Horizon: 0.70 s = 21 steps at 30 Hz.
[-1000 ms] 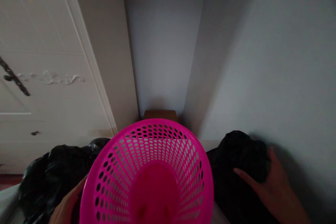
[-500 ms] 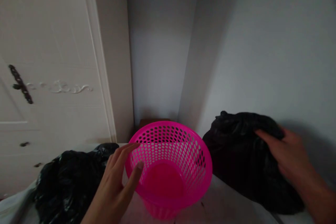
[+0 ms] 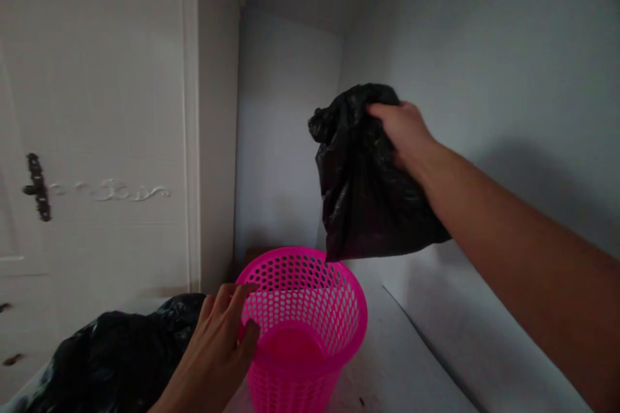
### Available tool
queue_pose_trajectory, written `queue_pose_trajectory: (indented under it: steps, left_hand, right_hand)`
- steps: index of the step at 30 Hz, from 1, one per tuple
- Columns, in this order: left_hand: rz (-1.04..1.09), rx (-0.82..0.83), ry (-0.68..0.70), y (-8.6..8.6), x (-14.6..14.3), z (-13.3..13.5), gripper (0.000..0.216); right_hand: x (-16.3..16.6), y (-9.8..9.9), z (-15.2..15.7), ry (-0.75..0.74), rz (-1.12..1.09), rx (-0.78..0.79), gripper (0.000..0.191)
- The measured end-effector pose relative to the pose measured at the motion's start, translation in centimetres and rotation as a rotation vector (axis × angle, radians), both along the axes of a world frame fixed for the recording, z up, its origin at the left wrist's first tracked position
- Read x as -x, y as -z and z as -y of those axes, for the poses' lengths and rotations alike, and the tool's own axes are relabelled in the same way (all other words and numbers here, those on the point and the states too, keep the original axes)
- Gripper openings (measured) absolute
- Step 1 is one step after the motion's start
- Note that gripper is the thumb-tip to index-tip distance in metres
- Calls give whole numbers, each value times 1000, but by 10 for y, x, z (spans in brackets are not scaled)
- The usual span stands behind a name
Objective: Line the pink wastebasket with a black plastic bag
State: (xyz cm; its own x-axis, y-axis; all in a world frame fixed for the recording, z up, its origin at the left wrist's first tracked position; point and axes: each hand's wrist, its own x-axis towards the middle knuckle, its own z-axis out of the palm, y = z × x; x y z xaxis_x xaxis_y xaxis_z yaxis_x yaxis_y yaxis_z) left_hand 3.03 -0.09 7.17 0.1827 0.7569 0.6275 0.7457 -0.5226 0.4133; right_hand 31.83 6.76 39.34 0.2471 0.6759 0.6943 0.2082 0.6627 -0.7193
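A pink plastic basket with a perforated wall stands upright, and its visible inside holds nothing. At its left rim is my left hand, fingers curled over the edge and thumb spread apart from them. My right hand is closed on the upper part of a black plastic bag. This bag hangs bunched in the air, above and behind the basket's right side. Folds of the bag hide some of the right fingertips. A second black plastic bag lies crumpled to the left, partly behind my left forearm.
The basket stands on a pale surface with a dark seam along its right. A white cabinet with a dark handle rises at the left. Grey-blue walls meet in a corner behind.
My right hand has lifted the black bag from low on the right, up and leftward to above the basket. My left hand stays at the basket's rim. The view has tilted up.
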Motion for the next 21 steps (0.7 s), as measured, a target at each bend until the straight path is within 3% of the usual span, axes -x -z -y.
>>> queue_pose_trajectory:
  steps: [2,5,8,11,14,18,21]
  left_hand:
    - [-44,-12,14,-2,2,-2,43]
    - [-84,-17,12,-7,8,-4,41]
    - [-80,-46,17,-15,17,-7,43]
    - [-25,-26,41,-30,24,-12,44]
    - [80,60,75,-54,18,-17,39]
    - [123,163,141,-87,-7,-36,38]
    - [177,270,282,-98,-18,-64,17]
  right_hand:
    - [26,19,-14,-16,-14,64,12]
    - [56,67,-26,-64,69,254,10]
    - [72,122,-21,-259,227,511,14]
    - [71,161,-4,-514,396,594,37]
    - [59,173,13,-693,504,616,52]
    - [47,168,24,-671,535,517,45]
    - [44,170,19,-600,443,478,42]
